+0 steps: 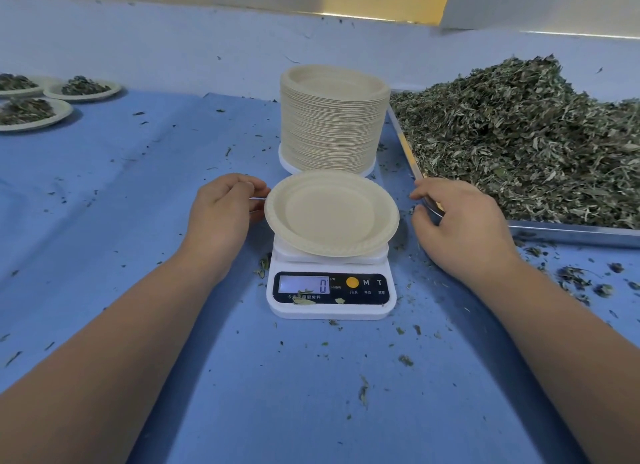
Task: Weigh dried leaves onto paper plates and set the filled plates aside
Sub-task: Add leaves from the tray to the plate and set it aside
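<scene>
A blue worktop (138,221) carries a metal tray (571,231) heaped with dried leaves (519,134) at the right. A tall plate stack (332,124) stands behind a white scale (330,307) reading 0. An empty paper plate (329,214) sits on the scale. The left hand (221,210) has curled fingers at the plate's left rim, but I cannot tell whether it grips the plate. The right hand (460,221), fingers loosely apart, is at the tray's near corner. Filled plates (31,113) lie far left.

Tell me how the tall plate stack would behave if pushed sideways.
The stack stands tall on a narrow base, so it would probably lean or shear near the top. Its layers look thin, so it is likely light for its size.
</scene>
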